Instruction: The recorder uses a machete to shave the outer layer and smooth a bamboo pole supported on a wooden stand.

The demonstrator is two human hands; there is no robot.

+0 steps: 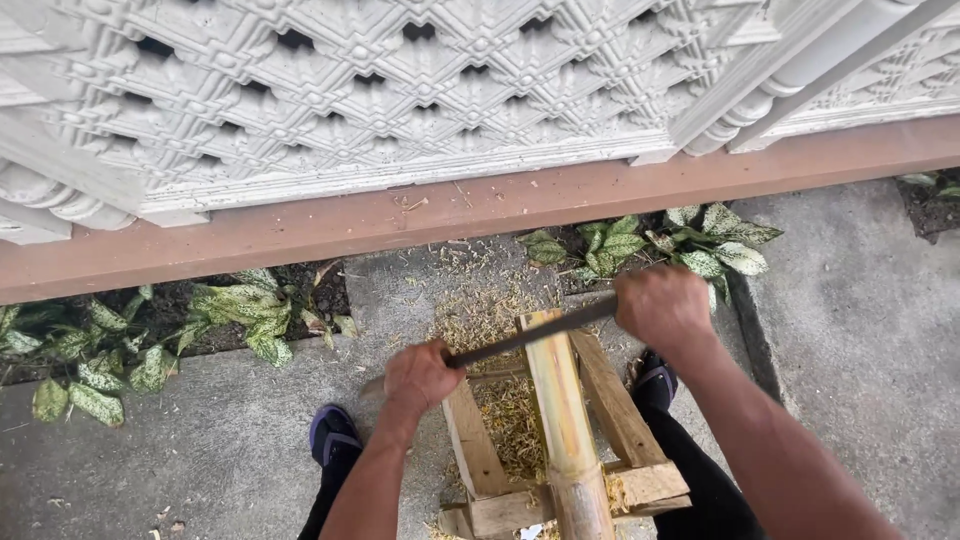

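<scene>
Bamboo pole [562, 420] lies lengthwise on a wooden sawhorse [610, 400], near end at bottom of frame. A long dark blade [530, 336] sits crosswise on the pole's far end. Left hand [420, 375] fisted around 1 end of the blade, right hand [662, 305] fisted around the other. Shavings [480, 310] litter the concrete floor [200, 440] and the sawhorse. 2 dark shoes, left one [332, 434], flank the sawhorse. Spotted-leaf plants [240, 310] line a white carved fence [400, 90].
</scene>
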